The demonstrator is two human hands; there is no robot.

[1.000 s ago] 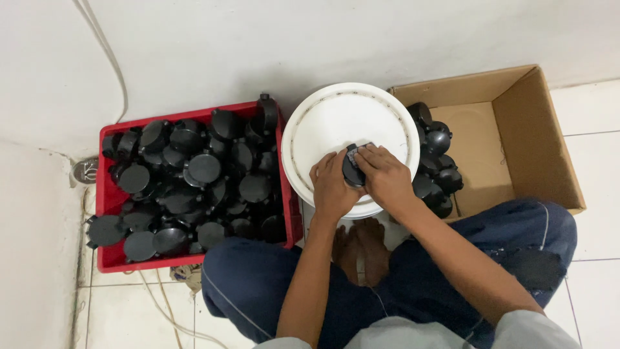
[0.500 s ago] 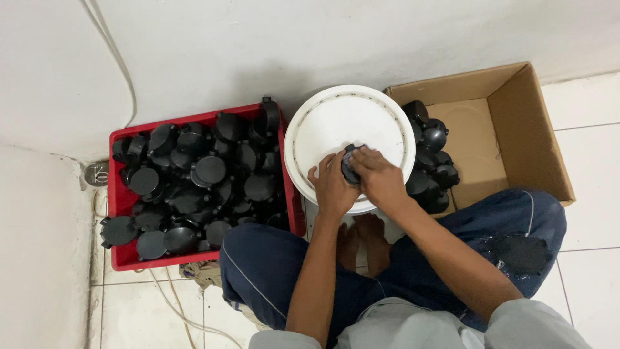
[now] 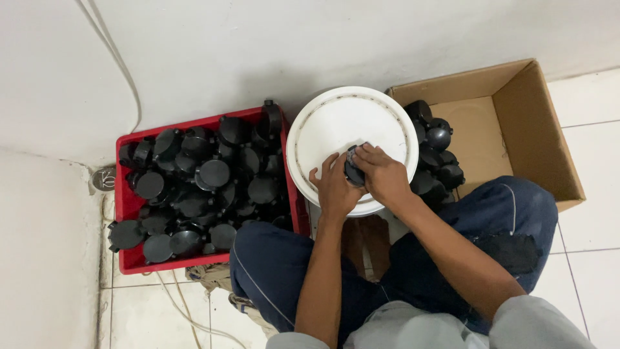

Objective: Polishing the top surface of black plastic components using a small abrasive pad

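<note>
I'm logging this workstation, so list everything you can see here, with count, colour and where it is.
Round part: one, black, held in both hands over the white lid.
Lid: one, white, round, centre, on top of something hidden beneath it.
Crate: one, red, left of the lid, against the wall.
Parts in crate: too many to count, black, piled in the crate.
Cardboard box: one, brown, open, right of the lid.
Parts in box: several, black, at the box's left end.
Cable: one, white, running down the wall.
Left hand: on the part's left side.
Right hand: gripping the part from the right.
</note>
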